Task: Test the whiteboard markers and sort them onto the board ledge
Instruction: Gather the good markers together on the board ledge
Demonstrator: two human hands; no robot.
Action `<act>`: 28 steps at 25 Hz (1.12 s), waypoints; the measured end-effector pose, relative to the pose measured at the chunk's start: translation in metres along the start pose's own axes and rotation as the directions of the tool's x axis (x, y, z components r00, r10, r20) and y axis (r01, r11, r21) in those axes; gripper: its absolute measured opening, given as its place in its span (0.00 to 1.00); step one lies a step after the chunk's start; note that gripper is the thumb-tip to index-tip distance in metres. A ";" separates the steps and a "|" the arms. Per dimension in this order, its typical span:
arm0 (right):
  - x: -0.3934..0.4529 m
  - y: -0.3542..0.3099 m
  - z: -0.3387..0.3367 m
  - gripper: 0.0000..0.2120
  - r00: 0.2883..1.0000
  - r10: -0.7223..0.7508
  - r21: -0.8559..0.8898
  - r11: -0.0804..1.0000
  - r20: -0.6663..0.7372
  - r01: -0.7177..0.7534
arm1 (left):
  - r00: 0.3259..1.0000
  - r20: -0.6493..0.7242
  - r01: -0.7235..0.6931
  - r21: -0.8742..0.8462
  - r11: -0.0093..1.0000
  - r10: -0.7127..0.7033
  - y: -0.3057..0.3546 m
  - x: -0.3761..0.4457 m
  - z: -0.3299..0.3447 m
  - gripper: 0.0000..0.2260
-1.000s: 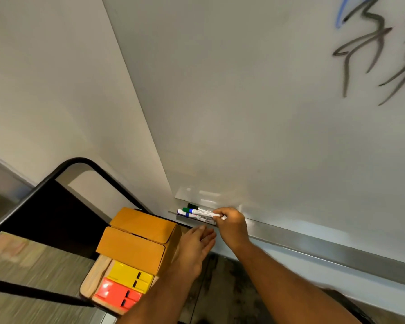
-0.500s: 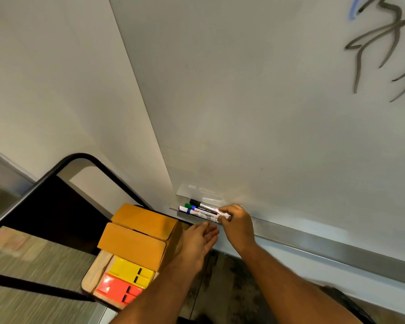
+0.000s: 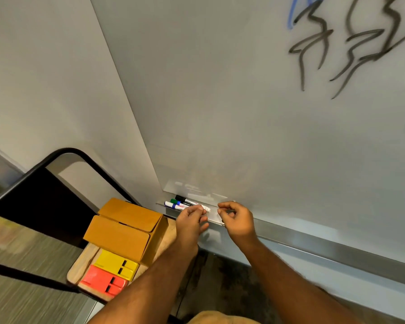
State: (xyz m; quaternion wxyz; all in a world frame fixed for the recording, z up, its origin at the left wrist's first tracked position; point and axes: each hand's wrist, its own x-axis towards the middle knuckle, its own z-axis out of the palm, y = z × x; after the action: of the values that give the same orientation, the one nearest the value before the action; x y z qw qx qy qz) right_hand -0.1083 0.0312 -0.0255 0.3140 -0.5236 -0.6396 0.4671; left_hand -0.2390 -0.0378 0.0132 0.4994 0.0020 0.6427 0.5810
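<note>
Three markers lie side by side at the left end of the silver board ledge (image 3: 313, 240): a black-capped marker (image 3: 182, 199), a green-capped marker (image 3: 173, 201) and a blue-capped marker (image 3: 170, 204). My left hand (image 3: 191, 222) pinches the right end of the front white marker barrel on the ledge. Just to its right, my right hand (image 3: 237, 219) hovers at the ledge, fingers curled, nothing visible in them. The whiteboard (image 3: 243, 113) carries black scribbles (image 3: 313, 43) and a blue stroke at the top right.
Below the ledge's left end a brown cardboard box (image 3: 126, 226) sits on a wooden board (image 3: 78, 268) with a yellow block (image 3: 115, 265) and an orange-red block (image 3: 101, 278). A black tubular frame (image 3: 68, 151) curves along the wall at left.
My right hand let go of the markers and moved right along the ledge. My left hand rose from below the ledge and took hold of the marker end.
</note>
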 end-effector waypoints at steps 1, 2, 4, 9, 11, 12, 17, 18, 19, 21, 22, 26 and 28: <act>-0.001 0.000 -0.010 0.07 1.000 0.008 0.013 1.000 0.007 -0.008 | 0.998 -0.027 -0.058 0.018 0.998 0.058 -0.001 -0.007 0.005 0.06; -0.004 0.000 -0.020 0.08 1.000 0.009 0.028 1.000 0.012 -0.009 | 0.993 -0.038 -0.113 0.044 0.993 0.114 -0.003 -0.014 0.010 0.06; -0.012 -0.002 -0.041 0.09 0.999 -0.001 0.048 0.999 0.036 -0.001 | 0.978 -0.036 -0.202 0.082 0.976 0.205 -0.007 -0.032 0.022 0.07; -0.032 -0.006 -0.094 0.10 0.996 -0.044 0.032 0.999 0.083 0.042 | 0.959 -0.058 -0.271 0.082 0.959 0.276 -0.024 -0.065 0.047 0.14; -0.041 -0.006 -0.113 0.11 0.994 -0.053 0.038 0.998 0.096 0.050 | 0.954 -0.079 -0.282 0.083 0.956 0.288 -0.034 -0.079 0.056 0.15; -0.045 -0.005 -0.122 0.11 0.993 -0.055 0.040 0.998 0.106 0.051 | 0.949 -0.093 -0.294 0.086 0.952 0.302 -0.038 -0.086 0.060 0.16; -0.062 -0.007 -0.149 0.10 0.987 -0.069 0.087 0.995 0.144 0.057 | 0.923 -0.137 -0.344 0.124 0.931 0.359 -0.059 -0.120 0.070 0.18; -0.066 -0.007 -0.151 0.11 0.986 -0.066 0.108 0.993 0.154 0.050 | 0.917 -0.153 -0.353 0.123 0.928 0.369 -0.063 -0.127 0.068 0.18; -0.071 -0.007 -0.151 0.12 0.984 -0.064 0.129 0.991 0.169 0.042 | 0.909 -0.174 -0.363 0.119 0.924 0.379 -0.068 -0.134 0.066 0.17; -0.079 -0.008 -0.149 0.15 0.978 -0.060 0.158 0.987 0.201 0.028 | 0.894 -0.227 -0.371 0.107 0.922 0.386 -0.076 -0.146 0.059 0.15; -0.083 -0.008 -0.147 0.16 0.975 -0.058 0.172 0.985 0.213 0.021 | 0.889 -0.250 -0.370 0.102 0.924 0.383 -0.079 -0.152 0.055 0.14; -0.095 -0.011 -0.135 0.18 0.966 -0.080 0.192 0.981 0.245 0.032 | 0.867 -0.301 -0.383 0.107 0.918 0.397 -0.084 -0.166 0.038 0.11; -0.099 -0.015 -0.129 0.18 0.959 -0.091 0.177 0.983 0.267 0.044 | 0.861 -0.311 -0.393 0.098 0.914 0.403 -0.084 -0.167 0.032 0.11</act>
State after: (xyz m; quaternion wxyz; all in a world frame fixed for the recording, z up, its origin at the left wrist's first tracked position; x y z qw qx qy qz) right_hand 0.0260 -0.0296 0.0442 0.2814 -0.4032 -0.6525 0.5766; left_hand -0.0864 -0.1389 0.0620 0.2561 0.0470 0.7107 0.6536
